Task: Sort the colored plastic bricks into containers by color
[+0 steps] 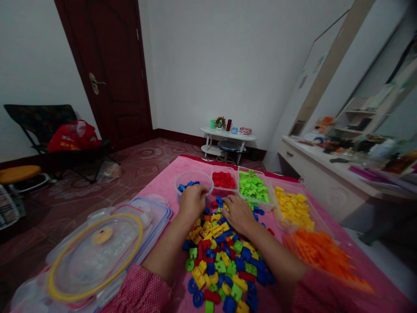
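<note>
My left hand [193, 201] is at the near rim of a round clear tub [176, 184] that holds blue bricks [186, 186]. Its fingers are curled together, and whatever they grip is hidden. My right hand [239, 214] rests on the far part of a mixed heap of toy building bricks [216, 252], its bent fingers somewhat apart among the pieces. Red, yellow, green and blue bricks and small blue wheels [197, 298] make up this heap. Beyond my hands stand a clear box of red bricks [223, 179] and another of green bricks [253, 187].
To the right are containers of yellow bricks [295, 206] and orange bricks [325, 252]. Stacked clear lids [97, 256], one yellow-rimmed, lie on the left. A pink cloth [166, 180] covers the table. A white dresser [302, 161] stands at the right.
</note>
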Demonstrator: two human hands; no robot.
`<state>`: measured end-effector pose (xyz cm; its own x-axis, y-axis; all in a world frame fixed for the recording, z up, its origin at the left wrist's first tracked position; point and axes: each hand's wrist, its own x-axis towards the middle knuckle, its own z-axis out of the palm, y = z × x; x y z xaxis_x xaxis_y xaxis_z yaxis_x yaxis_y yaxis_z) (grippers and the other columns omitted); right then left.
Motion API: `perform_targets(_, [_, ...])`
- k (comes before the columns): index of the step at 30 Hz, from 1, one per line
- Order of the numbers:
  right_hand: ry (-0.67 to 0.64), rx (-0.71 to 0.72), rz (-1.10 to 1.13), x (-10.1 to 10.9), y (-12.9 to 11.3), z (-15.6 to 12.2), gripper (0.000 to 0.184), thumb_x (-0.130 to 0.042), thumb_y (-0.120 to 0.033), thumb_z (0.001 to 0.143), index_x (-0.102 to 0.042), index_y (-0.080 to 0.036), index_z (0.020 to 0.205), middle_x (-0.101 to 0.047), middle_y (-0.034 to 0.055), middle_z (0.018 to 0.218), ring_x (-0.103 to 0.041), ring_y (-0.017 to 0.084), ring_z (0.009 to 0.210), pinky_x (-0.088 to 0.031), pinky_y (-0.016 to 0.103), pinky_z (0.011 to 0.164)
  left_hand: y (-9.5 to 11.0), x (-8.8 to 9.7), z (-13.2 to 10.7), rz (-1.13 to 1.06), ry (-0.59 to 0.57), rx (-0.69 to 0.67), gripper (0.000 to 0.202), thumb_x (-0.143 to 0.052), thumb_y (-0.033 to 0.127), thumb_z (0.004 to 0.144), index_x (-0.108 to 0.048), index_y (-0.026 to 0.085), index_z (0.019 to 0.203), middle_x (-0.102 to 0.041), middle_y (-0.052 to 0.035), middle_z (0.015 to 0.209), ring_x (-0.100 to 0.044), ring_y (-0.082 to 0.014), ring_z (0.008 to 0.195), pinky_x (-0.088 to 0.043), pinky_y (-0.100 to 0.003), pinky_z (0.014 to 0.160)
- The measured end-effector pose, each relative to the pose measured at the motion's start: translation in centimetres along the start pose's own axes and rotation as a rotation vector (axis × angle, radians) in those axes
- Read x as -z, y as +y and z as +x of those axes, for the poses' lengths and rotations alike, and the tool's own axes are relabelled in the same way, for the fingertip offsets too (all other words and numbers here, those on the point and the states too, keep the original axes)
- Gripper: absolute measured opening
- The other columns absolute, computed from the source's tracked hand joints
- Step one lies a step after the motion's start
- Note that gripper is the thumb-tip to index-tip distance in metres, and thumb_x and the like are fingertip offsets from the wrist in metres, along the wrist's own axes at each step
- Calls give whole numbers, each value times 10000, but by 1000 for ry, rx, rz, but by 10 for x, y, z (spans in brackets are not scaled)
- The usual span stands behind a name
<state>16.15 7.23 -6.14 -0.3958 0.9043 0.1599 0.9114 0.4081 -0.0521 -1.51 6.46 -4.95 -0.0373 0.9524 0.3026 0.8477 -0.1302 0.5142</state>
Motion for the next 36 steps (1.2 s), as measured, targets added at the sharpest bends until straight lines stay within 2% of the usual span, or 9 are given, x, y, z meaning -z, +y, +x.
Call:
perform_targets(6, [-79,-56,120,28,0,-34,436,-290,-443,928,-661,-216,948,-646,73,977,-575,195,921,-380,284,759,-3,-3,1,-15,10,-16,201,-555,213,783,-704,223,917,-715,-37,934,-631,-166,856,-440,-231,735])
perform_targets(9, [-52,-187,124,41,13,-49,454,-272,-437,928,-667,-219,882,-672,69,923,-598,202,895,-375,285,739,-3,-5,2,-13,24,-18,197,-565,211,775,-703,224,915,-713,-38,936,-630,-170,852,-436,-231,722])
perform_targets(12, [59,-325,76,32,31,-53,396,-333,-389,908,-649,-168,998,-660,125,1016,-576,236,1005,-373,303,823,-3,-5,1,-16,35,-26,197,-568,208,773,-699,221,919,-710,-40,944,-628,-172,854,-434,-233,725])
perform_targets(15, [61,-405,95,5,47,-49,418,-395,-376,880,-598,-100,1119,-624,178,1112,-557,262,1064,-378,323,876,-4,-6,1,-16,45,-37,190,-566,198,770,-695,211,908,-708,-44,923,-626,-172,840,-434,-234,727])
perform_targets(20, [93,-343,377,-21,58,-48,426,-371,-301,874,-556,-98,1199,-605,143,1192,-546,228,1114,-378,325,947,-6,-8,3,-6,46,-70,173,-561,189,773,-684,194,895,-693,-50,887,-616,-168,822,-432,-239,725])
perform_targets(23, [159,-253,503,-13,58,-51,391,-360,-240,854,-608,-150,1142,-644,83,1144,-571,194,1077,-402,308,932,-3,-5,1,38,84,-102,164,-566,182,773,-686,193,883,-672,-56,885,-598,-182,873,-429,-266,765])
perform_targets(27, [228,-239,448,6,55,-55,336,-404,-192,807,-682,-164,993,-685,75,1043,-606,206,1001,-420,330,900,13,-4,-7,85,208,-197,166,-561,174,780,-686,212,882,-639,-62,938,-554,-219,971,-412,-336,843])
perform_targets(31, [146,-236,370,19,56,-57,324,-426,-158,788,-698,-189,961,-697,68,998,-623,209,950,-445,316,835,35,-19,-20,-25,30,-345,198,-552,231,813,-671,211,970,-643,-58,955,-561,-199,938,-434,-322,843])
perform_targets(36, [147,-148,241,2,60,-59,478,-444,-72,751,-600,-159,1194,-588,115,1233,-513,229,1158,-371,339,976,49,-41,-37,-7,-217,-555,447,-572,222,803,-535,260,1247,-531,-51,1292,-495,-229,1111,-409,-356,928])
